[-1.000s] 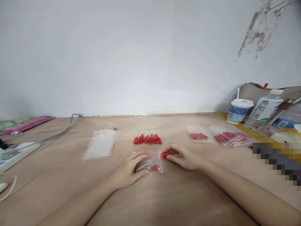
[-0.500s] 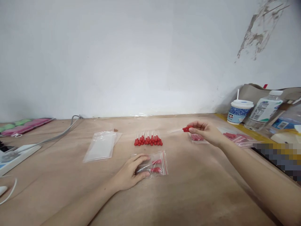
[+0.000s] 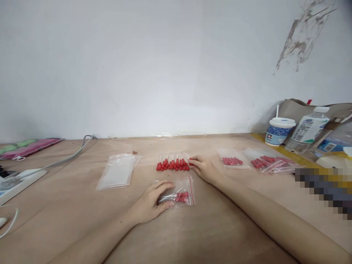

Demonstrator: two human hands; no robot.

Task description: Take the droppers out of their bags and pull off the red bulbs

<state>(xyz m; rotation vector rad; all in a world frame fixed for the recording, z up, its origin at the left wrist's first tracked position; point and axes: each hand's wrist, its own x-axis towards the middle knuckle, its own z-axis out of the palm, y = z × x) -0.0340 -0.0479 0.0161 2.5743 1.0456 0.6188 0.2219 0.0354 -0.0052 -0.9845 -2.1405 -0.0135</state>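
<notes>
A clear zip bag (image 3: pixel 189 187) with a red seal line lies in front of me and holds several droppers with red bulbs (image 3: pixel 181 197). My left hand (image 3: pixel 158 200) grips the bag's closed left end, thumb below and fingers above. Just beyond the bag, loose droppers with red bulbs and clear thin tubes (image 3: pixel 172 165) lie in a row, bulbs toward me. My right hand (image 3: pixel 202 167) is at the row's right end, its fingertips pinched on the red bulb of one dropper (image 3: pixel 190 161); its tube is partly hidden.
Flat empty zip bags (image 3: pixel 117 170) are stacked on the left. Filled bags of droppers (image 3: pixel 232 160) lie at right, with more filled bags (image 3: pixel 268 161) beside them. A paper cup (image 3: pixel 279 132) and a bottle (image 3: pixel 309 128) stand far right. A power strip (image 3: pixel 24 183) lies left.
My right hand has moved left with a dropper, from above the filled bags to the row's right end. The droppers inside the held bag now lie closer together. My left hand stays put.
</notes>
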